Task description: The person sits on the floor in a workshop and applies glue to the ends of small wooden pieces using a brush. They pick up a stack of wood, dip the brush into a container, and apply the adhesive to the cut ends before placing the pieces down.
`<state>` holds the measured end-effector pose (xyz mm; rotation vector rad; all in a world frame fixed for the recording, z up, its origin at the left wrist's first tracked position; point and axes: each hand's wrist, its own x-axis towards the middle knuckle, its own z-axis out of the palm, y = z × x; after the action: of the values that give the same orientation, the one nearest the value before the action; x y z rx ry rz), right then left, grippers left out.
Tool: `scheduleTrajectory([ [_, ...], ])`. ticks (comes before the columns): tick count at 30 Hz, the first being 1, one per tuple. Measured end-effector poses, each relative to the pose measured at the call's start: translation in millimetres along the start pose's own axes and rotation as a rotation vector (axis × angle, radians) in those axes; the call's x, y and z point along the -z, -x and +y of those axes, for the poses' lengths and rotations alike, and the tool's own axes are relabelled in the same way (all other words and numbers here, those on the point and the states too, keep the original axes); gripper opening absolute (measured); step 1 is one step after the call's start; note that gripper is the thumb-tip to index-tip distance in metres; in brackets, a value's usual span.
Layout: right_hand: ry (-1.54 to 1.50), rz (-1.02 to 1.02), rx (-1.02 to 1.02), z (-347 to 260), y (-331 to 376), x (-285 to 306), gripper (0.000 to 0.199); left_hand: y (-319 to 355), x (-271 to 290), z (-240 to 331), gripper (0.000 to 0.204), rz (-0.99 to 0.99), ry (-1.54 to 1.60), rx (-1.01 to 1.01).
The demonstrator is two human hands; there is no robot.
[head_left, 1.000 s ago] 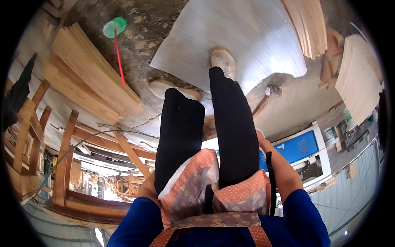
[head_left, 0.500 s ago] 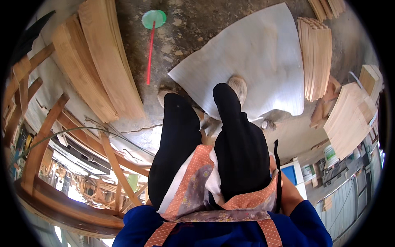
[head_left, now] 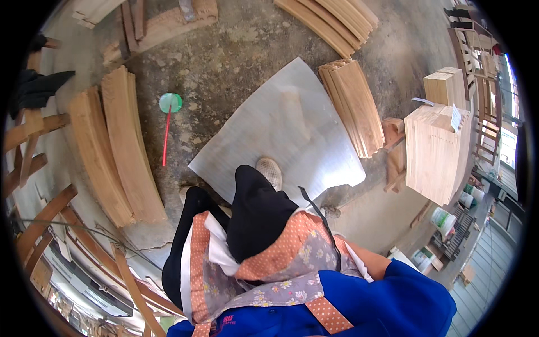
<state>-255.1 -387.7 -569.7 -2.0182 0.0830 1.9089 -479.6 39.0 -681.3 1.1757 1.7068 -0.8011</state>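
Observation:
Neither of my hands shows. Only my bare right forearm is visible at the lower right, coming out of a blue sleeve, and its hand is hidden behind my patterned apron. My left arm is out of the picture. My legs in black trousers fill the middle, the right knee lifted. A light shoe rests on a grey sheet spread on the concrete floor.
Curved wooden slats lie stacked at the left and beside the sheet at the right. Cut wood panels stand piled further right, with buckets below them. A green disc on a red stick lies on the floor. Wooden frames line the left edge.
The view has swung and tipped down, so more floor and the right-hand slat stack show. My right knee has come up and my foot sits at the sheet's near edge.

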Motion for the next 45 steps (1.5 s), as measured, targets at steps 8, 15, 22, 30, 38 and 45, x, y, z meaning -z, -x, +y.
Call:
scheduleTrajectory([
  [8, -0.089, 0.685, 0.466, 10.3, -31.3, 79.5, 0.030, 26.8, 56.0, -1.8, 0.040, 0.231, 0.235, -0.140],
  [15, -0.268, 1.096, 0.290, -3.6, 6.0, 231.5, 0.092, 99.4, 133.6, 106.5, 0.038, 0.459, 0.512, -0.584],
  [22, 0.113, 1.112, -0.056, -35.2, 8.8, 290.3, 0.121, 253.5, 146.9, 271.2, 0.037, 0.385, 0.605, -1.178],
  [30, 0.195, 0.930, -0.244, -75.3, -29.4, 350.0, 0.122, 336.6, 18.4, 386.5, 0.027, 0.031, -0.005, -1.331],
  [38, 0.329, 0.961, -0.202, -63.1, -67.7, 390.2, 0.123, 263.2, -128.4, 423.3, 0.027, -0.482, -0.156, -0.929],
  [45, 0.322, 1.061, 0.194, -141.2, -35.7, 344.8, 0.111, 209.0, -197.9, 430.0, 0.052, -0.861, 0.245, -0.686],
])
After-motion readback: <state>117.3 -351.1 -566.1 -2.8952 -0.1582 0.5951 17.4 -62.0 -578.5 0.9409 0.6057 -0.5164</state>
